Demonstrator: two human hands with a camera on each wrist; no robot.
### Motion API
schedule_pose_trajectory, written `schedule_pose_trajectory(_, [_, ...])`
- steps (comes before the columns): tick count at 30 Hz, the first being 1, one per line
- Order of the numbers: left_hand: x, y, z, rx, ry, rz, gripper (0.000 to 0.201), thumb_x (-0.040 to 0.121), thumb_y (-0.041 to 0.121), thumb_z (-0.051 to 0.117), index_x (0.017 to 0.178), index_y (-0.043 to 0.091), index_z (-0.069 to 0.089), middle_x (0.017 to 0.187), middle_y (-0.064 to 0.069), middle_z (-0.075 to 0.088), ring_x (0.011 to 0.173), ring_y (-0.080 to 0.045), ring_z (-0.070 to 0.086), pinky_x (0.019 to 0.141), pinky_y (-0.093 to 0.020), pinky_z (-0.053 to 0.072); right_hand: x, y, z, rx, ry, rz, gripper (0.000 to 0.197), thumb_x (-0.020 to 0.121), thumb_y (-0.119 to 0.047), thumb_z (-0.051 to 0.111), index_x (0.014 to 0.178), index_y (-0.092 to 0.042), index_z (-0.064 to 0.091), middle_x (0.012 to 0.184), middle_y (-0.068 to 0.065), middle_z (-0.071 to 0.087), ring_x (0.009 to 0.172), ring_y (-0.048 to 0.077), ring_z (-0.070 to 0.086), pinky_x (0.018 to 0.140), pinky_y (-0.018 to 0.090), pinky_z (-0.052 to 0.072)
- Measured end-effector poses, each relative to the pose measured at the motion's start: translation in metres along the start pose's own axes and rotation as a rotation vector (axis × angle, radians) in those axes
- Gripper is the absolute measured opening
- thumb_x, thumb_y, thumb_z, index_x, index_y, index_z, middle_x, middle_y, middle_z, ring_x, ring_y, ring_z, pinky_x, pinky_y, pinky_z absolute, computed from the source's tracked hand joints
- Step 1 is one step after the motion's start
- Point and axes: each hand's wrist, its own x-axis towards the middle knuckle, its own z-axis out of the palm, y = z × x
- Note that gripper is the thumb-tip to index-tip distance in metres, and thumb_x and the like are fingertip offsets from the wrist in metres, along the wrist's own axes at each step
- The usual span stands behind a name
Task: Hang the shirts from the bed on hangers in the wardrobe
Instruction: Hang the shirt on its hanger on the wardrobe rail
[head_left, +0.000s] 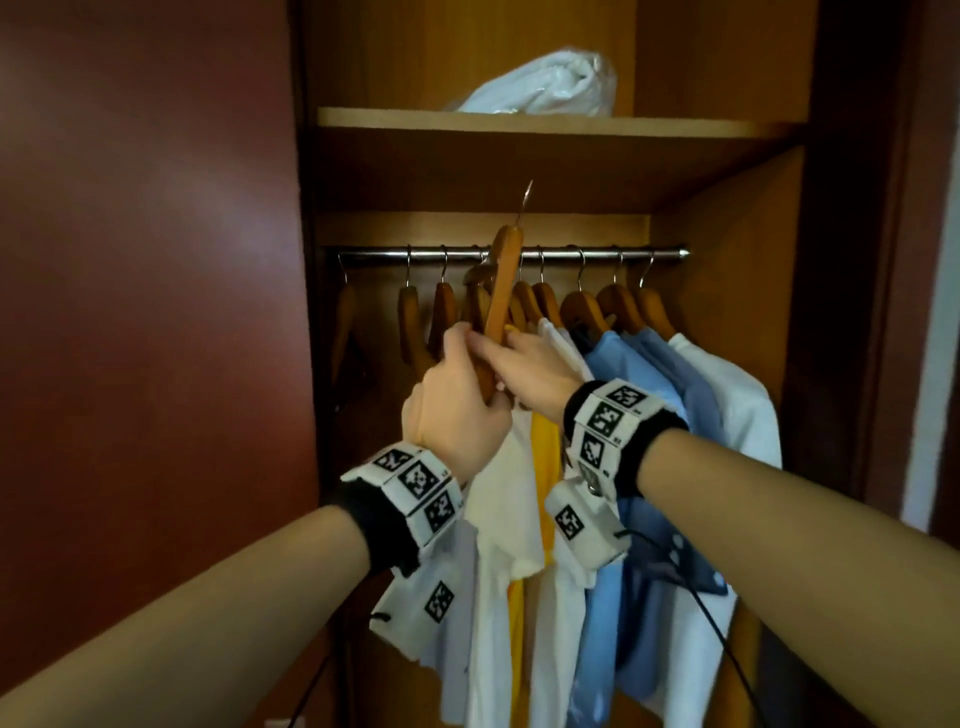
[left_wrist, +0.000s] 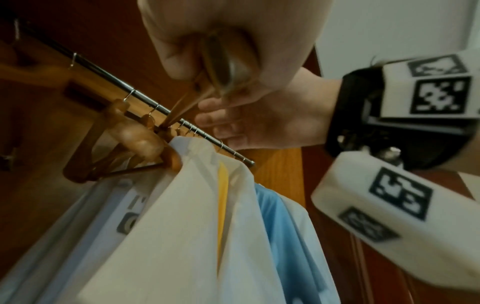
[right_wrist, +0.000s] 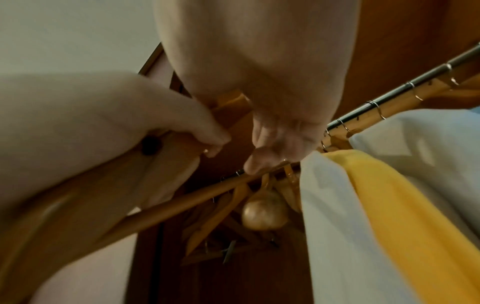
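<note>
A bare wooden hanger stands edge-on, lifted in front of the wardrobe rail, its metal hook above the rail. My left hand grips the hanger's lower end. My right hand holds it from the right, fingertips on its lower bar. No shirt is on this hanger. On the rail's right part hang white, yellow and light blue shirts. The bed is out of view.
Several empty wooden hangers hang on the rail's left part. A shelf above carries a plastic-wrapped white bundle. The dark red wardrobe door stands at the left, the wardrobe's side wall at the right.
</note>
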Motion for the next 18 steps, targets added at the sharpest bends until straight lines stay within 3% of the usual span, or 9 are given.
schedule_pose_trajectory(2, [-0.030, -0.010, -0.012, -0.025, -0.026, 0.012, 0.066, 0.083, 0.031, 0.062, 0.137, 0.025, 0.024, 0.108, -0.006, 0.069, 0.098, -0.033, 0.066, 0.082, -0.046, 0.053, -0.022, -0.003, 0.016, 0.186, -0.057, 0.071, 0.036, 0.095, -0.043, 0.063, 0.113, -0.012, 0.064, 0.092, 0.010, 0.073, 0.086, 0.025, 0.071, 0.078, 0.038, 0.059])
schedule_pose_trajectory(4, [-0.062, -0.021, -0.024, -0.078, -0.049, 0.014, 0.056, 0.083, 0.039, 0.058, 0.132, 0.027, 0.035, 0.104, -0.004, 0.070, 0.098, -0.033, 0.066, 0.082, -0.044, 0.052, -0.049, 0.000, 0.031, 0.339, -0.103, 0.174, 0.031, 0.096, -0.023, 0.065, 0.119, -0.003, 0.058, 0.093, 0.012, 0.071, 0.086, 0.023, 0.071, 0.074, 0.036, 0.059])
schedule_pose_trajectory(6, [-0.089, -0.028, -0.032, -0.170, -0.056, 0.017, 0.047, 0.079, 0.052, 0.045, 0.120, 0.032, 0.053, 0.093, 0.002, 0.070, 0.094, -0.030, 0.066, 0.080, -0.042, 0.052, -0.083, 0.005, 0.039, 0.400, -0.111, 0.248, 0.011, 0.096, -0.004, 0.055, 0.107, -0.003, 0.057, 0.088, 0.013, 0.066, 0.079, 0.024, 0.067, 0.066, 0.033, 0.056])
schedule_pose_trajectory(8, [-0.106, -0.033, -0.034, -0.235, -0.075, -0.004, 0.041, 0.078, 0.051, 0.041, 0.107, 0.030, 0.061, 0.083, 0.006, 0.066, 0.086, -0.026, 0.064, 0.076, -0.036, 0.049, -0.121, 0.010, 0.037, 0.370, -0.100, 0.300, 0.015, 0.094, 0.007, 0.050, 0.092, -0.008, 0.051, 0.079, 0.012, 0.059, 0.065, 0.023, 0.061, 0.058, 0.033, 0.051])
schedule_pose_trajectory(9, [-0.111, -0.035, -0.030, -0.241, -0.094, -0.029, 0.034, 0.081, 0.045, 0.047, 0.107, 0.027, 0.060, 0.084, 0.007, 0.062, 0.084, -0.024, 0.062, 0.075, -0.033, 0.046, -0.140, 0.012, 0.032, 0.327, -0.090, 0.323, 0.019, 0.092, 0.009, 0.051, 0.088, -0.010, 0.048, 0.075, 0.012, 0.056, 0.058, 0.021, 0.057, 0.055, 0.033, 0.047])
schedule_pose_trajectory(10, [-0.115, -0.035, -0.025, -0.236, -0.131, -0.049, 0.032, 0.083, 0.036, 0.056, 0.112, 0.023, 0.057, 0.089, 0.005, 0.060, 0.085, -0.023, 0.059, 0.076, -0.031, 0.044, -0.158, 0.017, 0.024, 0.300, -0.083, 0.340, 0.022, 0.091, 0.010, 0.051, 0.086, -0.011, 0.045, 0.073, 0.012, 0.052, 0.053, 0.019, 0.052, 0.052, 0.032, 0.043])
schedule_pose_trajectory(13, [-0.128, -0.026, -0.006, -0.230, -0.241, -0.022, 0.061, 0.078, 0.019, 0.070, 0.133, 0.010, 0.044, 0.123, -0.012, 0.050, 0.113, -0.029, 0.051, 0.095, -0.035, 0.040, -0.213, 0.025, -0.003, 0.222, -0.071, 0.399, 0.025, 0.088, 0.011, 0.047, 0.080, -0.012, 0.043, 0.072, 0.016, 0.049, 0.050, 0.018, 0.041, 0.050, 0.030, 0.036])
schedule_pose_trajectory(15, [-0.140, -0.008, 0.001, -0.140, -0.206, 0.013, 0.078, 0.076, 0.023, 0.074, 0.142, 0.006, 0.035, 0.142, -0.018, 0.037, 0.133, -0.036, 0.035, 0.108, -0.042, 0.031, -0.247, 0.028, -0.023, 0.171, -0.062, 0.440, 0.020, 0.080, 0.006, 0.051, 0.079, -0.013, 0.044, 0.078, 0.021, 0.048, 0.050, 0.020, 0.039, 0.049, 0.030, 0.034])
schedule_pose_trajectory(18, [-0.159, 0.030, 0.007, -0.124, -0.135, 0.095, 0.088, 0.076, 0.031, 0.075, 0.147, 0.007, 0.029, 0.153, -0.019, 0.026, 0.143, -0.036, 0.022, 0.113, -0.046, 0.024, -0.299, 0.032, -0.058, 0.071, -0.051, 0.516, 0.019, 0.075, 0.004, 0.055, 0.079, -0.012, 0.046, 0.083, 0.020, 0.049, 0.048, 0.019, 0.039, 0.047, 0.027, 0.034])
